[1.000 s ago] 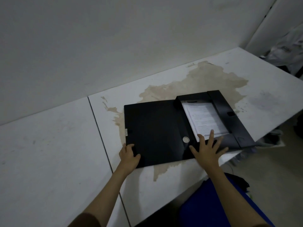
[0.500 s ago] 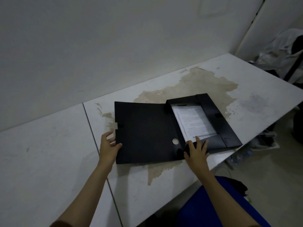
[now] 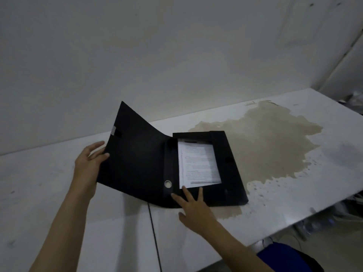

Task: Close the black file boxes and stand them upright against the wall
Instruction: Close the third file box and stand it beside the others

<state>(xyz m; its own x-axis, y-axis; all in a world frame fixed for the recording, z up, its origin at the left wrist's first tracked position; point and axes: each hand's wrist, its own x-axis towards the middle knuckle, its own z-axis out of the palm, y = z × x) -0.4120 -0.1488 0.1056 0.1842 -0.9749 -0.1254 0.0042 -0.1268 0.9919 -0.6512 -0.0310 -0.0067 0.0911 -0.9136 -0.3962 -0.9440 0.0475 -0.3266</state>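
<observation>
One black file box (image 3: 229, 169) lies open on the white table (image 3: 59, 193), with printed white papers (image 3: 198, 163) in its tray. Its wide lid (image 3: 137, 158) is raised off the table at a slant, hinged along the spine with a round metal-rimmed hole (image 3: 168, 183). My left hand (image 3: 89, 163) grips the lid's left edge, thumb on the inside face. My right hand (image 3: 191, 205) rests flat with spread fingers on the tray's near edge, beside the papers. A small fastener patch (image 3: 115, 132) shows near the lid's upper corner.
A large brown stain (image 3: 265, 150) spreads on the table to the right of the box. The white wall (image 3: 157, 55) stands just behind. A seam (image 3: 155, 238) divides two tabletops. Blue clothing (image 3: 284, 258) and floor clutter (image 3: 314, 224) sit beyond the near right edge.
My left hand has taken the lid's left edge and lifted it from flat to a raised slant. My right hand stays at the tray's near edge. The camera view shifted.
</observation>
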